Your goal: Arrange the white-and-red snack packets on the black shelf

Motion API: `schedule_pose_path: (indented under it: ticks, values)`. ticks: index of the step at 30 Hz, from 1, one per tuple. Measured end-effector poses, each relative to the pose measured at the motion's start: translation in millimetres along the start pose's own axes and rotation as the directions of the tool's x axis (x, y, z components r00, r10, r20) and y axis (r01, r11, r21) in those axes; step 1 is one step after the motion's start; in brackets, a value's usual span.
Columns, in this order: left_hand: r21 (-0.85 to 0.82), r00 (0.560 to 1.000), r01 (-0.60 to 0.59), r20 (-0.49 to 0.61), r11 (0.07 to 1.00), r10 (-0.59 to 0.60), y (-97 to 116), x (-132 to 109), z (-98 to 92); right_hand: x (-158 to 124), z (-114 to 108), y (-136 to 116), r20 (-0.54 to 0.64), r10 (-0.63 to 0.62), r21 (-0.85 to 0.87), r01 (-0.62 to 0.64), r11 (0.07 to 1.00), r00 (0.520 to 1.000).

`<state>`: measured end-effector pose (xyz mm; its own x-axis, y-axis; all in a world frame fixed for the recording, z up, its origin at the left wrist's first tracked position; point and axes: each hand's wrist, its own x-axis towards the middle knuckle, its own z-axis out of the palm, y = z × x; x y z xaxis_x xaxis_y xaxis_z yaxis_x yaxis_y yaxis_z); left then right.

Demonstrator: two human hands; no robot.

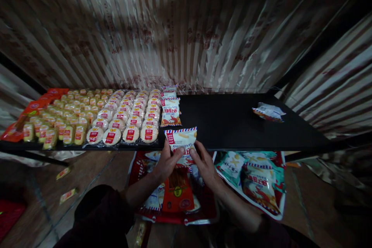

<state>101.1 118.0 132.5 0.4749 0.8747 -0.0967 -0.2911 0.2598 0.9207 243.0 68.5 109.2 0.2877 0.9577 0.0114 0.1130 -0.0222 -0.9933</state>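
Note:
Between both hands I hold a snack bag (186, 138), white with a red-and-blue striped edge, upright in front of the black shelf (221, 124). My left hand (167, 159) grips its left side, thumb across the front. My right hand (203, 159) pinches its right side the same way. Just beyond, two similar snack bags, one at the front (171, 112) and one at the back (169, 92), lie in a line on the shelf. To their left are rows of round wrapped rice crackers (130, 133).
Small yellow wrapped snacks (68, 133) and orange packets (37, 104) fill the shelf's left end. Another bag (269, 111) lies at its right. Below stand a red basket (200, 219) and a white-rimmed basket (279, 215), both holding snack bags. Two small packets (68, 195) lie on the floor.

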Motion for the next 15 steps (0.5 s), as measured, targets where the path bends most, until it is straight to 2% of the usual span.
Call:
schedule_pose_path:
  ticks: [3,9,15]
  values:
    - [0.017,1.000,0.015,0.018,1.000,-0.015,-8,0,-2.5,1,-4,9,0.020,-0.006,-0.054,0.007,0.999,1.000]
    - [0.140,0.988,-0.069,-0.126,0.988,0.087,-21,12,-12.4,3,2,7,0.015,0.008,-0.202,-0.005,0.979,1.000]
    - [0.111,0.998,-0.051,-0.027,0.993,0.055,-23,6,-16.2,6,6,8,-0.052,-0.015,-0.127,0.008,0.992,0.999]
